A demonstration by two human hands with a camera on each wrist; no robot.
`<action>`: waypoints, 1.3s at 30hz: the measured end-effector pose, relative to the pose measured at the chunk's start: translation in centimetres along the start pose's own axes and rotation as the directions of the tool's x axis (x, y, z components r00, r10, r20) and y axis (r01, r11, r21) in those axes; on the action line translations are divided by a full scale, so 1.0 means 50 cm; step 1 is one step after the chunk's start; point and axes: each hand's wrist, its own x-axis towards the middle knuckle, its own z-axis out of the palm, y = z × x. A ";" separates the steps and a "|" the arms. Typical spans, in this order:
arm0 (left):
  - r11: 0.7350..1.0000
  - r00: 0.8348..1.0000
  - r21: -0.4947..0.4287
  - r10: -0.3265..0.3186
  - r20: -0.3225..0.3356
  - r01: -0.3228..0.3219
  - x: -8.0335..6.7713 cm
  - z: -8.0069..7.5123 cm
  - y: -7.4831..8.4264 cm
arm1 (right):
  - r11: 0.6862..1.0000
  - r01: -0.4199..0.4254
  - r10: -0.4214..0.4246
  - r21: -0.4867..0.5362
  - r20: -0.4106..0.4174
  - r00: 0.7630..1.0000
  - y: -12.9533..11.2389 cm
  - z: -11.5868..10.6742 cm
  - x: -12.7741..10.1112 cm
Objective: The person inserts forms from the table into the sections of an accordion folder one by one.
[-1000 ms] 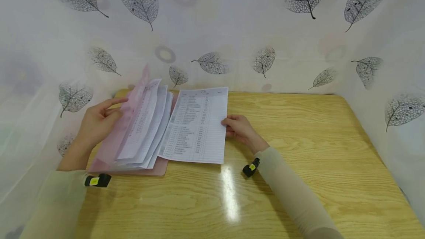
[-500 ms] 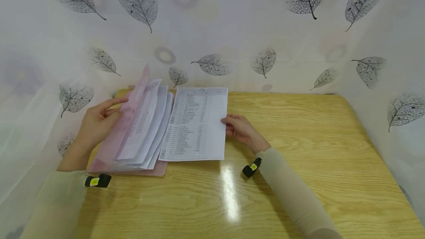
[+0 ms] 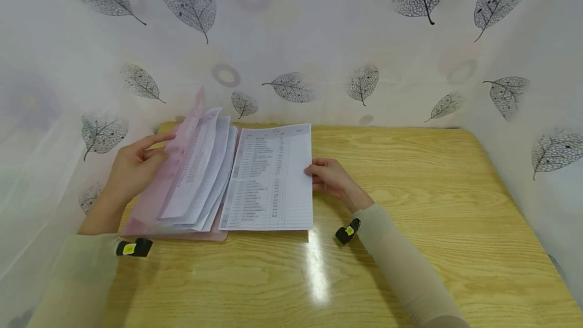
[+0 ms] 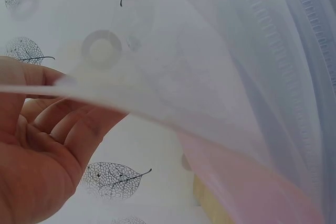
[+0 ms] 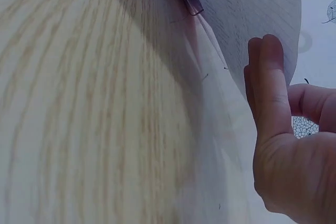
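Observation:
A pink folder (image 3: 152, 201) lies spread at the left of the table, its front cover raised. My left hand (image 3: 135, 168) pinches that cover near its outer edge; in the left wrist view the thumb and the fingers lie on opposite sides of the cover (image 4: 152, 103). Several printed sheets (image 3: 189, 191) fan upward inside, leaning left with the cover. To their right a printed sheet (image 3: 268, 181) with rows of text stands slightly off the table. Its right edge is pinched by my right hand (image 3: 334, 178). In the right wrist view, fingers lie against the underside of the sheet (image 5: 231, 9).
Everything rests on a wood-grain table (image 3: 410, 191) with a bright reflection near the middle. A leaf-patterned curtain (image 3: 337, 39) hangs behind and along both sides. Each wrist carries a small black camera (image 3: 134, 247).
The loose sheet, in my right hand's pinch, has dropped a little toward me and its lower edge has levelled. My left hand and the folder cover have stayed in place.

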 end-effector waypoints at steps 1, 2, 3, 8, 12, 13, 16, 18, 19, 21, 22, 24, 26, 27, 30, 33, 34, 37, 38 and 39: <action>1.000 1.000 -0.002 0.000 0.002 0.000 0.000 0.000 0.000 | 1.000 0.004 -0.004 -0.005 0.002 1.000 -0.001 0.001 -0.001; 1.000 1.000 -0.004 0.000 0.004 0.000 0.000 -0.001 -0.001 | 1.000 0.009 -0.009 -0.010 0.006 1.000 -0.002 0.003 -0.002; 1.000 1.000 -0.005 -0.001 0.005 0.001 0.000 -0.001 -0.001 | 1.000 0.013 -0.013 -0.012 0.011 1.000 -0.003 0.005 -0.001; 1.000 1.000 -0.005 -0.008 0.008 0.008 0.000 0.000 -0.001 | 0.999 0.032 -0.032 0.001 0.034 0.999 -0.006 0.018 0.001; 1.000 1.000 -0.008 -0.014 0.012 0.014 0.000 0.000 -0.002 | 1.000 0.027 -0.027 0.013 0.006 1.000 -0.008 0.023 -0.001; 1.000 1.000 -0.010 -0.012 0.010 0.012 0.000 0.000 -0.001 | 1.000 0.024 -0.024 0.012 -0.003 1.000 -0.009 0.023 -0.003; 1.000 1.000 -0.012 -0.001 0.006 0.001 0.001 0.001 -0.001 | 1.000 0.013 -0.012 0.002 -0.026 1.000 -0.013 0.023 -0.011; 1.000 1.000 -0.011 0.004 0.003 -0.004 0.001 0.001 0.000 | 1.000 0.001 -0.001 0.002 -0.030 1.000 -0.016 0.023 -0.016; 1.000 1.000 -0.010 0.003 0.002 -0.003 0.002 0.001 0.001 | 1.000 -0.003 0.004 0.003 -0.032 0.999 -0.018 0.022 -0.018; 1.000 1.000 -0.006 -0.003 0.002 0.003 0.002 0.001 0.002 | 1.000 -0.006 0.006 0.006 -0.029 1.000 -0.021 0.021 -0.021; 1.000 1.000 -0.004 -0.008 0.004 0.008 0.002 0.000 0.002 | 1.000 -0.004 0.003 -0.002 -0.029 1.000 -0.022 0.020 -0.022; 1.000 1.000 0.000 -0.014 0.004 0.014 0.002 0.000 0.003 | 0.999 0.013 -0.014 -0.030 -0.029 0.999 -0.025 0.020 -0.025; 1.000 1.000 -0.001 -0.015 0.006 0.015 0.002 -0.001 0.004 | 0.997 0.039 -0.041 -0.070 -0.024 0.999 -0.028 0.021 -0.027; 1.000 1.000 -0.002 -0.015 0.007 0.015 0.002 -0.001 0.004 | 0.994 0.054 -0.056 -0.094 -0.022 0.998 -0.030 0.021 -0.028; 1.000 1.000 -0.009 -0.014 0.007 0.014 0.003 -0.001 0.004 | 0.986 0.091 -0.095 -0.141 -0.018 0.995 -0.035 0.026 -0.031; 1.000 1.000 -0.012 -0.012 0.009 0.013 0.004 0.000 0.004 | 0.979 0.109 -0.115 -0.170 -0.027 0.993 -0.039 0.032 -0.034; 1.000 1.000 -0.011 -0.011 0.008 0.012 0.004 0.000 0.004 | 0.978 0.111 -0.118 -0.177 -0.033 0.992 -0.041 0.033 -0.035; 1.000 1.000 -0.010 -0.009 0.007 0.010 0.004 0.000 0.003 | 0.976 0.111 -0.121 -0.189 -0.043 0.992 -0.045 0.038 -0.037; 1.000 1.000 -0.010 -0.012 0.005 0.012 0.004 0.001 0.004 | 0.975 0.110 -0.121 -0.193 -0.046 0.992 -0.046 0.039 -0.037; 1.000 1.000 -0.009 -0.015 0.004 0.015 0.004 0.001 0.003 | 0.975 0.109 -0.120 -0.195 -0.047 0.992 -0.047 0.040 -0.037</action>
